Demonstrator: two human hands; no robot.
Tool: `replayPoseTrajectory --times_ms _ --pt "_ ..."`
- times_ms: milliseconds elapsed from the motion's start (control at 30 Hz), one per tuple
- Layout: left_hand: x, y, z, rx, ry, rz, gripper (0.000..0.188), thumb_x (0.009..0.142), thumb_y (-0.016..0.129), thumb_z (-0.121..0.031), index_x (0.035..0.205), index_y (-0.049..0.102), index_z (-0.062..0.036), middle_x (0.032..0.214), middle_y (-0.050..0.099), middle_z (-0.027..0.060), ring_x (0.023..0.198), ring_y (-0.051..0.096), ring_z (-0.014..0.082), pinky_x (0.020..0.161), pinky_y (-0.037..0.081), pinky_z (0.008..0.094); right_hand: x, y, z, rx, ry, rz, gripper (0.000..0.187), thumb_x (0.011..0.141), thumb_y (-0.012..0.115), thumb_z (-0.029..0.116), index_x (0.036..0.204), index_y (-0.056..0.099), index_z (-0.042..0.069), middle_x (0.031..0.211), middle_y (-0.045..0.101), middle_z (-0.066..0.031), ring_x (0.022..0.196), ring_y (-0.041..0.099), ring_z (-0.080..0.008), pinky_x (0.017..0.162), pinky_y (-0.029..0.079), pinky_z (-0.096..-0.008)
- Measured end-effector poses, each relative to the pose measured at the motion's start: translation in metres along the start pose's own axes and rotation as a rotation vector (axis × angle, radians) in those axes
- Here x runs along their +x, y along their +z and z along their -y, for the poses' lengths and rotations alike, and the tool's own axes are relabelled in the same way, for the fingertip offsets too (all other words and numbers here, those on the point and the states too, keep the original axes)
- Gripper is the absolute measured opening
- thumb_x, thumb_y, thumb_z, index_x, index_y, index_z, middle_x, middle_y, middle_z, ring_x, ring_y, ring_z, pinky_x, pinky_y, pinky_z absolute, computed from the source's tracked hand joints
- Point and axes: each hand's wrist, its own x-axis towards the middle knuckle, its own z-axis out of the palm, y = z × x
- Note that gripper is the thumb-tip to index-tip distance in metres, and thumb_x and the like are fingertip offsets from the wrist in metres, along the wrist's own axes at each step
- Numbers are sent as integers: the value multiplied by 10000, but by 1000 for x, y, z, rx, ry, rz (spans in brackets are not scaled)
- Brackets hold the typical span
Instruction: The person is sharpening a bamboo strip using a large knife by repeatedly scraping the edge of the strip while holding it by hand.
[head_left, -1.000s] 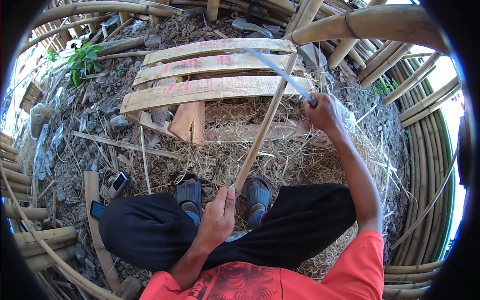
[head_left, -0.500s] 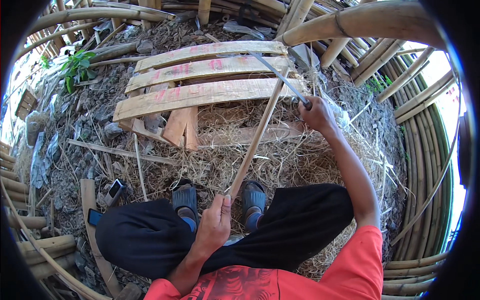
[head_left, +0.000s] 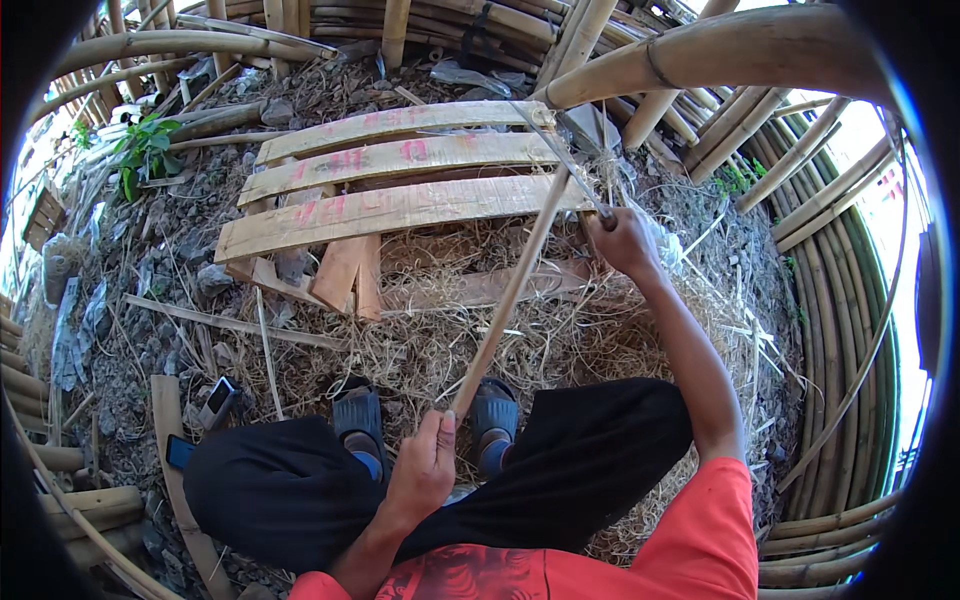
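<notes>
My left hand (head_left: 425, 472) is closed around the near end of a long, thin bamboo strip (head_left: 514, 292), low in front of my body. The strip slants away from me to the right, and its far end reaches over the front slat of a low wooden slatted bench (head_left: 400, 208). My right hand (head_left: 628, 245) grips the dark handle of a long-bladed knife (head_left: 570, 160) at the bench's right end. The blade points away and to the left, crossing at the strip's far end; whether the two touch I cannot tell.
Curly shavings (head_left: 540, 340) cover the ground around my sandals (head_left: 492, 418). A phone (head_left: 180, 452) and a small boxy device (head_left: 220, 402) lie left of my knee. A thick bamboo pole (head_left: 720, 52) spans the upper right; stacked bamboo lines the right side. A green plant (head_left: 145, 155) grows back left.
The view has shifted slightly. The strip's far end lies a little nearer to me, and the knife blade looks turned more edge-on. Both hands keep their grips.
</notes>
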Motion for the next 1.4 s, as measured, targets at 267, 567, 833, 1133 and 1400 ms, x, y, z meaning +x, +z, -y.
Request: replayPoseTrajectory --times_ms 267,567,833,1133,1400 --pt "5 -8 2 12 -24 -47 266 1084 411 -277 1005 501 -40 620 551 242 642 582 490 515 374 524 -55 14 55 74 -574 358 138 825 700 223 871 715 94 661 689 -97 597 681 -307 604 556 -433" --pt "7 -4 12 27 -13 -86 363 1096 395 -328 924 487 -22 642 493 45 573 466 110 538 397 318 -100 27 115 -189 -815 523 142 762 697 195 880 722 122 629 658 -83 584 680 -279 559 551 -435" --pt "3 -11 4 -2 -49 -20 334 1089 405 -320 964 512 -29 598 513 129 549 532 298 501 380 418 -35 9 60 -81 -343 110 153 822 673 208 791 732 70 618 664 -130 546 649 -299 603 540 -431" --pt "7 -6 5 3 -27 -34 304 1080 421 -306 994 521 -32 587 533 220 589 585 463 498 371 512 -30 4 42 -41 -11 72 189 852 658 263 797 715 91 672 685 -123 608 670 -308 633 545 -428" --pt "5 -6 1 20 -4 -46 308 1080 419 -307 981 505 -29 635 560 240 650 588 488 529 385 523 -30 23 23 -156 -535 206 136 777 714 197 678 693 107 627 667 -94 573 660 -256 570 543 -391"
